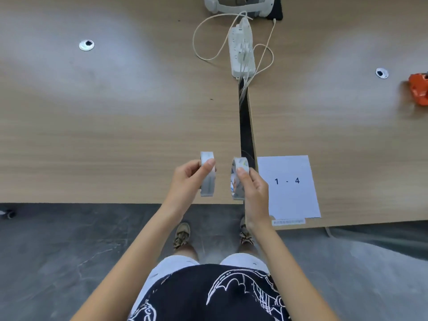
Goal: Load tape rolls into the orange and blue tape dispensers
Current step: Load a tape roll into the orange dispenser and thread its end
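Note:
My left hand point(188, 179) grips one clear tape roll point(207, 184) upright on its edge, thumb over the top. My right hand point(254, 193) grips a second clear tape roll point(238, 179) the same way, a short gap between the two rolls. Both are held in the air over the near edge of the wooden table point(115, 123). The orange tape dispenser point(418, 89) lies at the far right edge of the view, partly cut off. No blue dispenser is in view.
A white sheet marked "1 - 4" point(289, 188) lies right of my hands. A white power strip point(242, 52) with cables sits at the back, beside a dark gap between the two tabletops point(246, 126). A white headset point(236, 5) rests at the far edge.

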{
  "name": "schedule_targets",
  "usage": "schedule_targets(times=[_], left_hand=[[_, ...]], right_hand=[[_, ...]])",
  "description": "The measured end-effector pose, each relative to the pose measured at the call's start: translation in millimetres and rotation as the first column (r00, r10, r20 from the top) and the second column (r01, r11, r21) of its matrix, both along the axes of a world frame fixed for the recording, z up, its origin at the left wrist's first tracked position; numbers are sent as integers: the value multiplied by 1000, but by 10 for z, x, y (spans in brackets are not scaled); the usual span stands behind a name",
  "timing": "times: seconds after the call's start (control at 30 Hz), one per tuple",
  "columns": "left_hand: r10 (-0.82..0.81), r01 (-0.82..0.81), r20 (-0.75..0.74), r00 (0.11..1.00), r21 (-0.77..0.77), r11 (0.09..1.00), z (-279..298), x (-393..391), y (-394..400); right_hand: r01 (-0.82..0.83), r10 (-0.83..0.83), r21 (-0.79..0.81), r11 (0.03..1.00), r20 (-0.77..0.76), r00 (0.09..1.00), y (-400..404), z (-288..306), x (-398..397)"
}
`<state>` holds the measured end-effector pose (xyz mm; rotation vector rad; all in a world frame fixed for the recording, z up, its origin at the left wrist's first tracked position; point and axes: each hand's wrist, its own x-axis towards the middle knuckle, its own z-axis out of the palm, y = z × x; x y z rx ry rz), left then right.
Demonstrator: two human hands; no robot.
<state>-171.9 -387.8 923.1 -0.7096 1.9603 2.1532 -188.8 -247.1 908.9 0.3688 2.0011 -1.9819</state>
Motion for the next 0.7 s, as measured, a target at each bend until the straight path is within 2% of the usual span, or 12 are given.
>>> schedule_targets(times=[0.33, 0.7], left_hand=[[72, -73, 64, 995, 24, 997, 28, 657, -994], [128, -129, 56, 990, 10, 992, 20, 818, -1467]], right_hand=[[2, -2, -17, 1000, -33, 999, -909, 133, 588], [-160, 159, -52, 986, -25, 987, -1597, 36, 618]])
